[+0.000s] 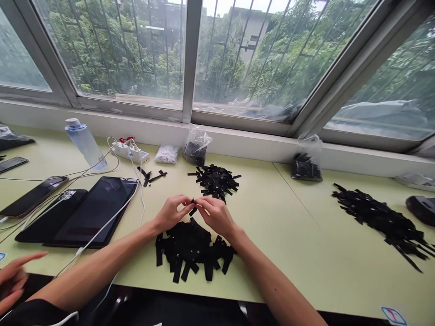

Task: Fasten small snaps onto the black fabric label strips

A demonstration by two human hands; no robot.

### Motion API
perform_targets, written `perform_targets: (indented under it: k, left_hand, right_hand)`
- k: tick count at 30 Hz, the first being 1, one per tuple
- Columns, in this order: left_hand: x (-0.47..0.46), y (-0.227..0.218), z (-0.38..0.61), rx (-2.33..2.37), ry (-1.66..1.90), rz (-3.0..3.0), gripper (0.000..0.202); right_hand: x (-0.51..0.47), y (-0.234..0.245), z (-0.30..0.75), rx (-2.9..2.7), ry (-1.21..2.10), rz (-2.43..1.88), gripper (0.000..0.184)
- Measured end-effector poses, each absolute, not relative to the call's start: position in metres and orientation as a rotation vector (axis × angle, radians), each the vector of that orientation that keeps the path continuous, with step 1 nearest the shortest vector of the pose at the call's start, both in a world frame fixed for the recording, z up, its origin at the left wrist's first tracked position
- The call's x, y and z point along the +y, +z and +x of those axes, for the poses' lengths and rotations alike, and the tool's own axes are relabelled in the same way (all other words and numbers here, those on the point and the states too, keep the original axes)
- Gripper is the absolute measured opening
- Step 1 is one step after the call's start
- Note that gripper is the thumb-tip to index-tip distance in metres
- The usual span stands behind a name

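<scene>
Black strips [190, 240], pale green table [282, 244], white bottle cap [72, 122]

The left hand [172, 213] and right hand [216, 216] are ungloved, with slim fingers and narrow, bare wrists. Both forearms are slender and uncovered; a small dark spot marks the right forearm [263, 274]. At the near left, a plain black sleeve [37, 312] covers the left arm near the elbow.
</scene>
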State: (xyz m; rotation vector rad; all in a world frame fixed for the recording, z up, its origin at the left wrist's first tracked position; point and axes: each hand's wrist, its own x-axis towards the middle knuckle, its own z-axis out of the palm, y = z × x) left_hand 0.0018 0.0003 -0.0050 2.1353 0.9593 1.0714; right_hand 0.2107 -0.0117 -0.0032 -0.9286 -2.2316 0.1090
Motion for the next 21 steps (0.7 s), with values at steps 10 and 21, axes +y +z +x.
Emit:
perform_targets:
  k: [10, 21]
  left_hand:
    - [0.0016, -0.0029, -0.0032, 0.89, 1.048, 2.181, 0.019]
    - [0.0034, -0.0051, -0.0034, 0.885, 1.074, 2.181, 0.018]
  right_hand:
    - [-0.013, -0.0046, 0.2063, -2.152, 0.146, -0.899, 0.018]
    - [-0.0168, -0.0031, 0.201, -2.137, 0.177, -0.935, 0.017]
